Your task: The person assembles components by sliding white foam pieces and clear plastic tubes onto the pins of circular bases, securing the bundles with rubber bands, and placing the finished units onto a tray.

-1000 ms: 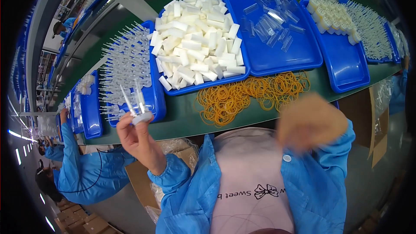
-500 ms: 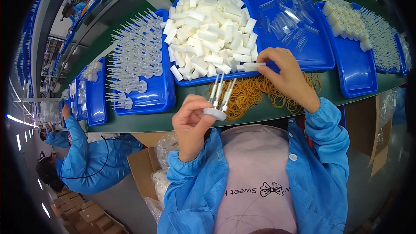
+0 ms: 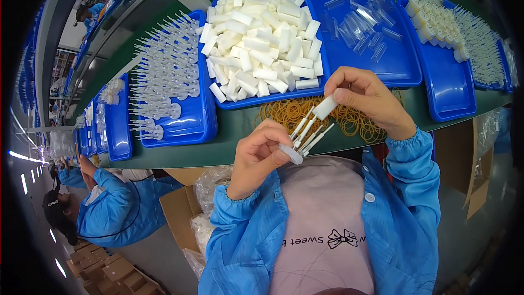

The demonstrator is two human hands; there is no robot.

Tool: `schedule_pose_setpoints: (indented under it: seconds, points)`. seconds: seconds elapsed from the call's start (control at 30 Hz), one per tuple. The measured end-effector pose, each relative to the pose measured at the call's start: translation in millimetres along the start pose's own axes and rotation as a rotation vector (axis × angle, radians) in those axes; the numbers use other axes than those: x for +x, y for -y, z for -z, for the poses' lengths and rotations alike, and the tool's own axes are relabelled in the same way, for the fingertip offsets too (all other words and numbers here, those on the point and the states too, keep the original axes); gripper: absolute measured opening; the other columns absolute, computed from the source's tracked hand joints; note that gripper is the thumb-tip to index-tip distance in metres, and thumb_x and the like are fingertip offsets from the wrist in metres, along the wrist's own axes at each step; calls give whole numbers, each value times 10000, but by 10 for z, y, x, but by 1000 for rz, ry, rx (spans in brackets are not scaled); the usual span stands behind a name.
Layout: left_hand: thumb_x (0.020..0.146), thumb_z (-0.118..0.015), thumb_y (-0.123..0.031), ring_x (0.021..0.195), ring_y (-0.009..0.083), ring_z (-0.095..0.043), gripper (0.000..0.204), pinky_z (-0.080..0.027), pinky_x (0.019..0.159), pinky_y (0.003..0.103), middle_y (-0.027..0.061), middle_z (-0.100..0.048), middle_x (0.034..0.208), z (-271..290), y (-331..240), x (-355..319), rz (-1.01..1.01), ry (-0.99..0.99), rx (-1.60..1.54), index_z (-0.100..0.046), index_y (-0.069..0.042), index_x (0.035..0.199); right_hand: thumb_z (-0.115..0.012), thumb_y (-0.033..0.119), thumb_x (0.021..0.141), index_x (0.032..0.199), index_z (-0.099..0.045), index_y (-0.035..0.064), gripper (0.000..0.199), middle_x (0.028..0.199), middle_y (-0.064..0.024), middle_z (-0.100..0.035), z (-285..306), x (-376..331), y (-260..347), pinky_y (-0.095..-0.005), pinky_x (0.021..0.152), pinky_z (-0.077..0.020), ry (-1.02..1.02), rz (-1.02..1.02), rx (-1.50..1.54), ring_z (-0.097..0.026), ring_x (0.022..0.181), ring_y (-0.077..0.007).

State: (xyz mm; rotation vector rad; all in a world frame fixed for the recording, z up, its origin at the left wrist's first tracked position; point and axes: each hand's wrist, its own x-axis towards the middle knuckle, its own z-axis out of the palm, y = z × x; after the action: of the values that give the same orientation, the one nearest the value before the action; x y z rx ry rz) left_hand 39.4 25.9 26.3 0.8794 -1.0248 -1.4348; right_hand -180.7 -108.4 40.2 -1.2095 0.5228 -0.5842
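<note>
Above the front edge of the dark green tabletop (image 3: 229,128), the left hand (image 3: 258,155) is closed on the whitish, disc-shaped base of a pronged piece (image 3: 291,153), thumb and fingers pinching its rim, with slender rods slanting up to the right. The right hand (image 3: 361,98) pinches a matte white foam block (image 3: 326,107) between thumb and fingers, its lower end at the rod tips; whether a rod enters it or only touches cannot be told. Toward the tabletop's back edge, a pile of similar foam pieces (image 3: 262,43) overfills one blue plastic tray (image 3: 228,104); glossy, clear tubes (image 3: 364,22) lie loose in the tray to its right. Amber rubber bands (image 3: 286,110) tangle in front, partly hidden by the right hand. Toward the tabletop's left end, translucent spiky pieces (image 3: 166,65) crowd another blue tray (image 3: 192,123). The pink shirt (image 3: 322,202) bears upside-down dark lettering, cut off by the jacket (image 3: 245,240), beside a bow motif. Trays at the far right bend and blur toward the rim.
</note>
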Motion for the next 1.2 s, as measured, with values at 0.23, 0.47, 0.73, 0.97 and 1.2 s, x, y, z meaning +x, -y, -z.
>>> schedule_pose_setpoints:
  seconds: [0.23, 0.47, 0.73, 0.97, 1.2]
  points:
    - [797, -674, 14, 886, 145, -576, 168, -495, 791, 272, 77, -495, 989, 20, -57, 35, 51, 96, 89, -599, 36, 945, -669, 169, 839, 905, -582, 22, 183, 860, -33, -588, 71, -8, 5, -239, 773, -437, 62, -104, 10, -557, 823, -93]
    - [755, -700, 49, 887, 149, -587, 202, -522, 787, 269, 93, -533, 990, 104, 75, -2, -43, 2, 125, -613, 31, 936, -709, 137, 798, 816, -617, 40, 135, 847, -32, -584, -83, -71, 36, -242, 748, -423, -10, -18, -194, -537, 809, -104]
    - [756, -687, 69, 889, 156, -586, 201, -529, 801, 276, 92, -533, 988, 13, 173, -14, -161, -45, 252, -619, 25, 940, -721, 133, 784, 854, -646, 48, 134, 854, -36, -602, -277, -102, -51, -281, 778, -421, 56, 116, -372, -544, 839, -144]
    - [753, -669, 96, 899, 146, -581, 221, -513, 819, 276, 85, -517, 994, 170, 127, -107, -180, -236, 225, -597, 34, 953, -696, 193, 773, 952, -657, 71, 220, 851, -37, -623, -173, 450, -90, -323, 782, -398, -155, 384, -740, -543, 857, -163]
    - [764, -670, 81, 891, 138, -584, 214, -508, 805, 263, 77, -527, 987, 216, 97, -197, -223, -342, 208, -601, 38, 962, -659, 186, 792, 917, -660, 118, 142, 689, -18, -581, -237, 680, -426, -328, 715, -342, -247, 528, -1425, -524, 717, -169]
